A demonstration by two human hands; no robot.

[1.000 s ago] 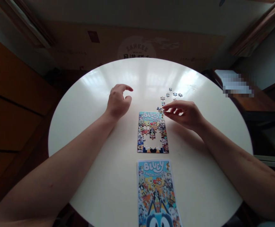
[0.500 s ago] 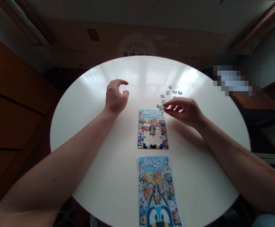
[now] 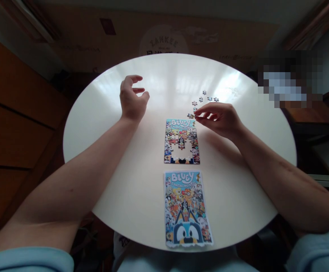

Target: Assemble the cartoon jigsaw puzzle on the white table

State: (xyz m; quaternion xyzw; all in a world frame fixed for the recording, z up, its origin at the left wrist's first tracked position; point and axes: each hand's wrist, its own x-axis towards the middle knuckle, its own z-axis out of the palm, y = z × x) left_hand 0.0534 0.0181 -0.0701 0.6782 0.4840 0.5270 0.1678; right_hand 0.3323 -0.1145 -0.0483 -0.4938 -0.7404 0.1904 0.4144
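A partly assembled jigsaw puzzle (image 3: pixel 181 122) lies in the middle of the table, its border joined and gaps showing in its lower half. My right hand (image 3: pixel 222 119) is just beyond its top right corner, thumb and index finger pinching a small puzzle piece (image 3: pixel 195 116), which the fingertips partly cover. Loose puzzle pieces (image 3: pixel 201 99) are scattered behind that hand, and some may be hidden by it. To the left of the puzzle, my left hand (image 3: pixel 133 99) hovers with curved fingers apart and nothing in them. Nearer to me is the printed reference picture (image 3: pixel 185 211) with a blue cartoon dog.
The round white table (image 3: pixel 96 124) has a glossy top that reflects window light. A large cardboard panel (image 3: pixel 82 37) stands behind it. Wooden cabinet doors (image 3: pixel 17 132) are at the left, and a brown wooden surface (image 3: pixel 303 113) is at the right.
The view has tilted down, so the table sits higher and the whole reference picture shows. My left hand's fingers have spread a little. My right hand stays by the loose pieces.
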